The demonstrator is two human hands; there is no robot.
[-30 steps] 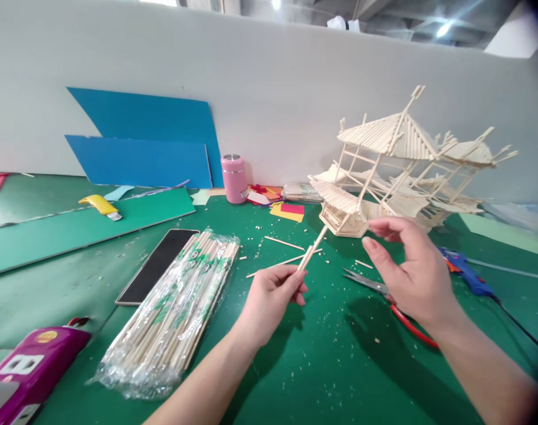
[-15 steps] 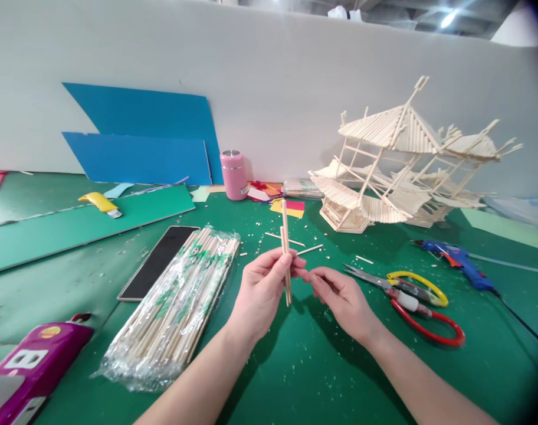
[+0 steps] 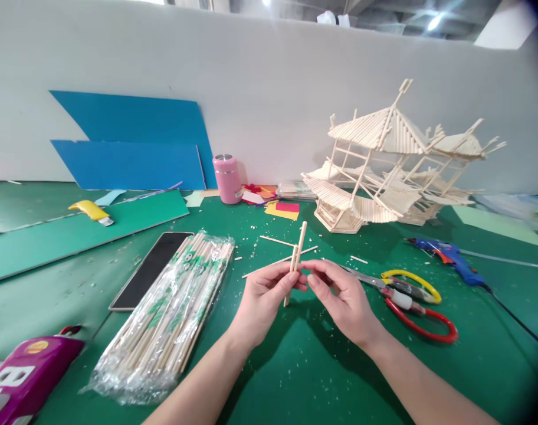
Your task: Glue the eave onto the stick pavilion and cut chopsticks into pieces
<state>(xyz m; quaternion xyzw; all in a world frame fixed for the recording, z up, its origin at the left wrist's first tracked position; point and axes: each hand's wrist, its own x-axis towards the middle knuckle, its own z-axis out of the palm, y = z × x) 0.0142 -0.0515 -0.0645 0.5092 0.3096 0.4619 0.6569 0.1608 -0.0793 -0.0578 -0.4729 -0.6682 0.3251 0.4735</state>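
Between thumb and fingers, my left hand (image 3: 263,301) grips wooden sticks (image 3: 301,237), one longer than the other. They stand nearly upright, leaning right at the top, with a lower end showing beneath my thumb. My right hand (image 3: 342,301) is close beside them, its thumb and fingers pinched together near the left fingertips. Whether it holds anything small is hidden. Loose thin sticks (image 3: 278,241) and pale crumbs lie on the green tabletop beyond my hands. Just right of my right hand lie scissors (image 3: 402,295) with one yellow and one red handle.
A plastic-wrapped chopstick pack (image 3: 163,319) overlaps a dark phone (image 3: 151,268) at left. Nearby are a purple power strip (image 3: 34,366) and a yellow cutter (image 3: 90,209). A pink flask (image 3: 227,180) and stick-built pavilion model (image 3: 384,159) stand behind; a blue glue gun (image 3: 450,260) lies right.
The sticks have been lowered and now lean to the right. My right hand has come closer to my left. Another thin stick now shows on the table behind the left hand. The view has shifted slightly.
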